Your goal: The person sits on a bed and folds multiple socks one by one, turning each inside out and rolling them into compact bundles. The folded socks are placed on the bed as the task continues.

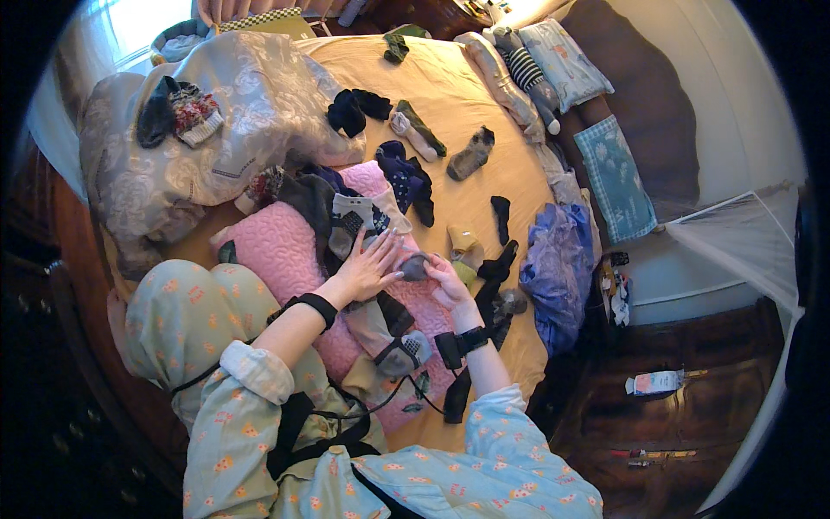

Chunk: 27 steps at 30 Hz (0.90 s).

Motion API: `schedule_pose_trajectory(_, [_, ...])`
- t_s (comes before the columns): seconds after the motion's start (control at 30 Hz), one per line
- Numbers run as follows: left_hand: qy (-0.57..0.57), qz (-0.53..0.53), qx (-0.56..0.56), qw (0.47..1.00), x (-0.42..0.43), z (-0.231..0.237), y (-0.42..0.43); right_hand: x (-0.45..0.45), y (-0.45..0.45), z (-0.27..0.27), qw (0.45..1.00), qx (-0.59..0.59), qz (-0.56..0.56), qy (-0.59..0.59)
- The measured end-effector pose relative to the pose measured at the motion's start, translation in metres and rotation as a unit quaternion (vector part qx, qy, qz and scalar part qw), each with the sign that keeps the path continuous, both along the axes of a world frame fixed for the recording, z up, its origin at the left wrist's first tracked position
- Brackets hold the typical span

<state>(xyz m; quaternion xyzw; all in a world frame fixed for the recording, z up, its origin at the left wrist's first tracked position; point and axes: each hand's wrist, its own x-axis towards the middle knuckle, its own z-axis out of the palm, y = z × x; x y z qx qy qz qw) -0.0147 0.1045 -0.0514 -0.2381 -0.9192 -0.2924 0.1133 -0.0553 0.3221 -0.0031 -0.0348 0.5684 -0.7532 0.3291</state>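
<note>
My right hand pinches the edge of a small grey sock between thumb and fingers. Beside it, my left hand is spread flat, palm down, its fingertips close to that sock; whether they touch it I cannot tell. Beneath both hands lies a pink quilted blanket. Just beyond my left hand is a white and grey sock with dark grip marks. Nearer my body, a grey sock with a black patterned part rests on the blanket.
Several loose socks lie across the yellow sheet, including a camouflage one and a black one. A purple cloth bundle sits at the right edge. A patterned duvet is heaped at left. A dark cable crosses near my lap.
</note>
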Motion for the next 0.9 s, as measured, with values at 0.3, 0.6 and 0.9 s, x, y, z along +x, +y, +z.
schedule_pose_trajectory(0.3, [-0.102, -0.032, 0.003, 0.994, -0.004, 0.001, -0.003, 0.007, -0.014, -0.03, 0.969, -0.163, -0.134, -0.13])
schedule_pose_trajectory(0.6, [-0.094, 0.002, -0.01, 0.996, -0.006, -0.005, -0.003, 0.034, -0.012, -0.03, 0.948, -0.239, -0.152, -0.145])
schedule_pose_trajectory(0.9, [-0.114, -0.02, 0.004, 0.993, -0.008, -0.005, -0.006, 0.043, -0.029, 0.015, 0.966, -0.159, -0.085, -0.186])
